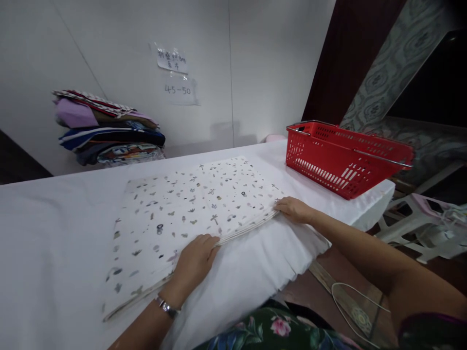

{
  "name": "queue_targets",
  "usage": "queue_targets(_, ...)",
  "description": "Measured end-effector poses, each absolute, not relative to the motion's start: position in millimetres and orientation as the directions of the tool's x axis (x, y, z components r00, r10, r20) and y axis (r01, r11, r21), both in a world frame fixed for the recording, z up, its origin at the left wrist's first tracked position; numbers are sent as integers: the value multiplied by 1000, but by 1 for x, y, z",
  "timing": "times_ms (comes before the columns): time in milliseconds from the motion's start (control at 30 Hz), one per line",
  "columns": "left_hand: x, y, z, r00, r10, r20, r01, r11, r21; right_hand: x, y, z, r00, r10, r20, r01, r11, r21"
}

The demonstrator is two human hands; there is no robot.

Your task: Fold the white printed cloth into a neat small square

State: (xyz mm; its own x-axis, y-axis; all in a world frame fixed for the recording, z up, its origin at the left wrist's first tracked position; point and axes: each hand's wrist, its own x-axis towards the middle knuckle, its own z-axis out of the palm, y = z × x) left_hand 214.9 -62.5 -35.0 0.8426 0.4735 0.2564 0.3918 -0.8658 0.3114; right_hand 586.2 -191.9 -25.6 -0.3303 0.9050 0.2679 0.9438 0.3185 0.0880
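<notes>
A white cloth (204, 199) printed with small grey, green and brown motifs lies folded flat in layers on the table. Its layered near edge faces me. On that edge, near its middle, my left hand (197, 257) is closed with the fingers over the top; a metal bracelet circles the wrist. At the cloth's near right corner, my right hand (295, 210) pinches the stacked edges. The thumbs and the undersides of both grips are mostly hidden.
A white-covered table (54, 243) stands before me. At its far right sits a red plastic basket (328, 155) with metal handles. A pile of folded fabrics (113, 129) stands at the back left. Paper signs (178, 90) hang on the wall. A plastic stool (419, 214) stands to the right.
</notes>
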Motion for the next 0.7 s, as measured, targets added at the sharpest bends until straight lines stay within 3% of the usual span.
queue_targets(133,216,-66,-34,866,412,281,361,-907,218,585,-195,-25,-266,924,273,963,263,48)
queue_targets(300,215,-74,-32,883,419,212,391,-906,161,584,-202,-34,-205,935,289,978,207,24)
queue_targets(700,196,-87,-38,853,486,188,459,-872,170,615,-213,-84,-187,894,408,981,187,40)
